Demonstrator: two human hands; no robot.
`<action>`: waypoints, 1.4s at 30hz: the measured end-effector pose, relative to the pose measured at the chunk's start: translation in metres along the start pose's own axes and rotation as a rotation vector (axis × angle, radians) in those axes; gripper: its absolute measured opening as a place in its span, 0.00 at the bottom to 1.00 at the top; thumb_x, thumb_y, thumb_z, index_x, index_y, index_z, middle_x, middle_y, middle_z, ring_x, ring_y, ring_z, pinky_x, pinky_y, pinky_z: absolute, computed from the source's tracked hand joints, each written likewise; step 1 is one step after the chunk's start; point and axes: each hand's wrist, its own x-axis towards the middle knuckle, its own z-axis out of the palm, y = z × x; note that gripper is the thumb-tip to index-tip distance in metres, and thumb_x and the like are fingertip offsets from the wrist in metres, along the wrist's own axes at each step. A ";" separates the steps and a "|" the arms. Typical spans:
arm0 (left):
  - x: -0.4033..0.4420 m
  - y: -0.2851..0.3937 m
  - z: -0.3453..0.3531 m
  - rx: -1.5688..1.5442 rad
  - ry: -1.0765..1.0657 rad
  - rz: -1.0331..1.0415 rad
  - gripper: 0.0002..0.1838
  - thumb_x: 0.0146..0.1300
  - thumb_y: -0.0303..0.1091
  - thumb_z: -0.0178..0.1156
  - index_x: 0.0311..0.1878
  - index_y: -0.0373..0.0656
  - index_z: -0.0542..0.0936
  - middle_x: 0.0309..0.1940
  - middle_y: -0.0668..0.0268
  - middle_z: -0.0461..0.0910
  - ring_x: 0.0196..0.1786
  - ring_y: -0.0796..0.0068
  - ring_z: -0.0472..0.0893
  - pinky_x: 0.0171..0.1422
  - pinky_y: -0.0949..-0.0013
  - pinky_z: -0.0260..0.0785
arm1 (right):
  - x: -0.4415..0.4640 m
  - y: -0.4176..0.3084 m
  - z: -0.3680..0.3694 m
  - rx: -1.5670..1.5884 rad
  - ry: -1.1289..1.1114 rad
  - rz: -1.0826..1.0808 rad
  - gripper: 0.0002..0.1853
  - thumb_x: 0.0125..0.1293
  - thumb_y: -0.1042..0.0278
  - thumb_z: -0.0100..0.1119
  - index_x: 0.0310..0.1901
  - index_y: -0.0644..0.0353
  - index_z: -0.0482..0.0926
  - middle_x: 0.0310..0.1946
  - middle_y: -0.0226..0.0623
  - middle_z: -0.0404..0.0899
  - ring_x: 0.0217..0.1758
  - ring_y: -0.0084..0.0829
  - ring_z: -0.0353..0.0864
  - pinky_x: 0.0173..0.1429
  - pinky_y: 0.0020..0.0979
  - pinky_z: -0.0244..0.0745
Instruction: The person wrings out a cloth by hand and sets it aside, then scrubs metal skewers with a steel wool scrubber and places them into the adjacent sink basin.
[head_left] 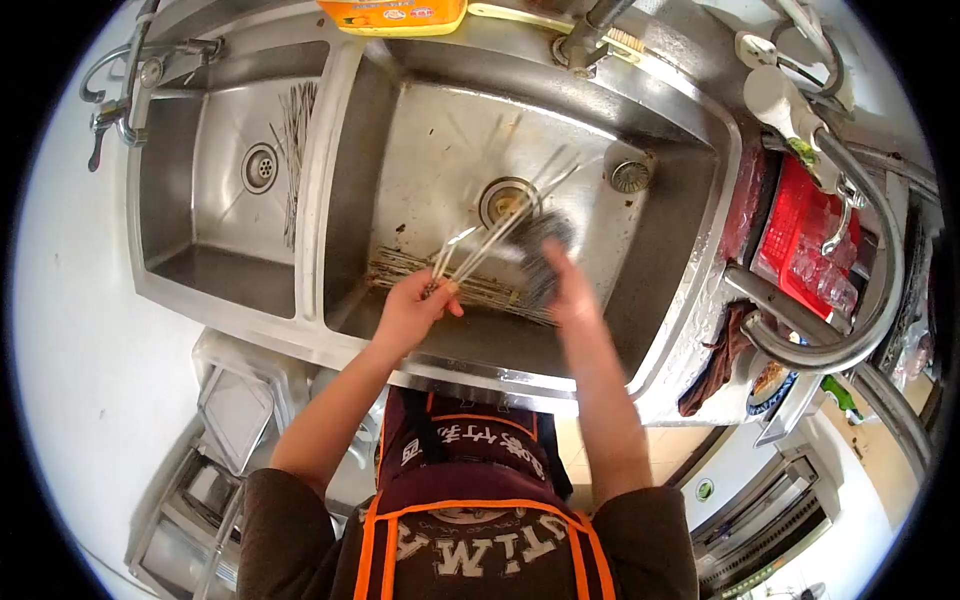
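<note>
Over the large sink basin, my left hand is closed round the lower ends of several thin sticks, which fan out up and to the right. My right hand, blurred by motion, holds a dark grey scrubber beside the sticks. More sticks lie along the near side of the basin floor, beneath my hands. In the smaller left basin, another bundle of sticks lies against the right wall.
Faucets stand at the left and top. An orange container and a long-handled brush rest on the back rim. To the right are a curved metal pipe, a red basket and a brown cloth.
</note>
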 end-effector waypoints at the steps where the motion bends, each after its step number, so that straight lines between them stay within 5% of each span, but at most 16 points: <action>1: 0.007 -0.003 0.002 -0.002 -0.003 0.000 0.08 0.61 0.32 0.53 0.30 0.38 0.74 0.17 0.66 0.74 0.20 0.79 0.68 0.25 0.75 0.59 | -0.004 0.028 0.006 0.044 -0.094 0.126 0.22 0.54 0.62 0.63 0.49 0.61 0.72 0.45 0.39 0.74 0.49 0.35 0.73 0.49 0.38 0.71; 3: 0.013 -0.012 0.007 0.534 0.067 0.372 0.06 0.60 0.29 0.51 0.33 0.35 0.72 0.20 0.60 0.73 0.23 0.72 0.71 0.28 0.69 0.62 | -0.023 0.054 0.045 -0.030 -0.037 0.227 0.20 0.53 0.67 0.65 0.46 0.62 0.73 0.40 0.38 0.76 0.41 0.33 0.77 0.43 0.35 0.74; 4: 0.011 -0.003 0.008 0.623 0.106 0.370 0.06 0.58 0.27 0.49 0.34 0.33 0.70 0.23 0.52 0.72 0.27 0.58 0.72 0.34 0.61 0.64 | -0.021 0.055 0.045 -0.027 -0.039 0.228 0.20 0.53 0.67 0.65 0.46 0.62 0.73 0.40 0.38 0.76 0.41 0.33 0.77 0.43 0.35 0.74; 8: 0.011 -0.010 0.002 0.590 0.000 0.364 0.06 0.58 0.28 0.49 0.30 0.34 0.71 0.25 0.47 0.72 0.30 0.47 0.73 0.33 0.59 0.64 | -0.015 0.056 0.050 -0.037 -0.117 0.175 0.16 0.51 0.70 0.66 0.41 0.64 0.74 0.34 0.37 0.77 0.32 0.31 0.78 0.32 0.31 0.76; 15: 0.005 -0.001 0.012 0.330 -0.060 0.222 0.12 0.64 0.31 0.46 0.27 0.36 0.72 0.15 0.63 0.71 0.21 0.70 0.72 0.28 0.68 0.63 | -0.022 0.034 0.057 -0.173 -0.070 0.028 0.16 0.50 0.71 0.66 0.40 0.64 0.75 0.36 0.40 0.77 0.32 0.31 0.78 0.31 0.30 0.75; 19: -0.007 -0.004 0.006 0.283 -0.109 0.123 0.13 0.65 0.33 0.46 0.26 0.37 0.73 0.13 0.68 0.67 0.18 0.80 0.66 0.25 0.74 0.60 | 0.003 -0.034 0.053 -0.373 0.296 -0.147 0.21 0.50 0.67 0.64 0.47 0.63 0.74 0.40 0.41 0.78 0.38 0.34 0.78 0.41 0.32 0.74; 24: -0.010 -0.003 -0.009 0.347 -0.111 0.138 0.13 0.65 0.32 0.45 0.26 0.37 0.72 0.13 0.69 0.66 0.18 0.81 0.65 0.24 0.75 0.58 | 0.058 -0.087 -0.016 0.280 0.214 -0.450 0.16 0.58 0.64 0.58 0.45 0.63 0.72 0.38 0.39 0.78 0.36 0.33 0.78 0.41 0.32 0.76; 27: -0.004 0.001 -0.008 0.355 -0.051 0.139 0.13 0.65 0.32 0.45 0.26 0.37 0.72 0.13 0.69 0.66 0.19 0.80 0.65 0.25 0.74 0.58 | 0.029 -0.046 -0.011 0.046 0.163 -0.281 0.20 0.56 0.60 0.61 0.48 0.59 0.71 0.39 0.37 0.77 0.40 0.30 0.77 0.41 0.34 0.75; 29: 0.004 -0.003 0.000 0.363 -0.030 0.169 0.13 0.65 0.32 0.45 0.26 0.37 0.72 0.13 0.68 0.67 0.19 0.80 0.65 0.25 0.74 0.58 | 0.004 0.015 0.018 -0.044 0.265 0.106 0.21 0.54 0.62 0.63 0.50 0.57 0.72 0.43 0.38 0.75 0.48 0.32 0.74 0.49 0.39 0.71; 30: 0.009 -0.014 0.003 0.393 0.000 0.261 0.13 0.65 0.31 0.46 0.26 0.37 0.72 0.13 0.67 0.67 0.18 0.79 0.66 0.24 0.73 0.58 | -0.004 0.047 0.028 0.015 -0.041 0.126 0.22 0.54 0.65 0.63 0.50 0.61 0.72 0.45 0.35 0.75 0.48 0.31 0.74 0.52 0.35 0.69; 31: 0.011 -0.020 0.005 0.425 0.033 0.348 0.12 0.64 0.31 0.46 0.26 0.36 0.72 0.13 0.66 0.68 0.18 0.78 0.67 0.24 0.73 0.59 | -0.020 0.056 0.053 -0.005 -0.096 0.180 0.20 0.53 0.68 0.64 0.49 0.61 0.73 0.44 0.34 0.76 0.45 0.31 0.76 0.49 0.34 0.72; 36: -0.002 -0.005 0.003 0.379 0.021 0.193 0.12 0.64 0.30 0.47 0.26 0.36 0.72 0.13 0.65 0.69 0.17 0.77 0.67 0.23 0.72 0.59 | -0.025 0.020 0.079 -0.402 0.095 -0.053 0.29 0.46 0.60 0.70 0.49 0.63 0.72 0.42 0.41 0.77 0.47 0.34 0.74 0.53 0.36 0.67; 38: -0.013 -0.002 0.002 0.371 -0.022 0.140 0.11 0.63 0.30 0.48 0.26 0.36 0.72 0.13 0.64 0.69 0.17 0.77 0.67 0.23 0.72 0.59 | 0.030 -0.009 0.030 -0.435 0.258 -0.108 0.41 0.42 0.54 0.71 0.56 0.69 0.66 0.54 0.51 0.68 0.60 0.43 0.63 0.65 0.40 0.54; 40: -0.020 -0.004 -0.001 0.412 -0.064 0.123 0.13 0.65 0.33 0.46 0.25 0.38 0.72 0.13 0.71 0.66 0.18 0.82 0.64 0.24 0.75 0.57 | 0.036 -0.065 0.030 -0.374 0.563 -0.332 0.39 0.47 0.56 0.68 0.57 0.71 0.64 0.60 0.53 0.59 0.65 0.42 0.56 0.68 0.42 0.48; 41: -0.023 -0.007 -0.003 0.408 -0.064 0.122 0.13 0.65 0.33 0.46 0.25 0.38 0.72 0.13 0.71 0.66 0.18 0.82 0.64 0.24 0.75 0.57 | 0.073 -0.086 -0.012 -0.030 0.452 -0.393 0.24 0.55 0.62 0.63 0.49 0.67 0.69 0.43 0.43 0.77 0.47 0.36 0.77 0.53 0.36 0.72; 42: -0.024 -0.009 -0.006 0.385 -0.049 0.114 0.13 0.66 0.33 0.46 0.25 0.38 0.72 0.13 0.71 0.65 0.18 0.82 0.63 0.24 0.75 0.56 | 0.083 -0.102 -0.041 0.204 0.185 -0.507 0.16 0.57 0.64 0.60 0.43 0.64 0.72 0.39 0.39 0.78 0.38 0.33 0.80 0.44 0.31 0.77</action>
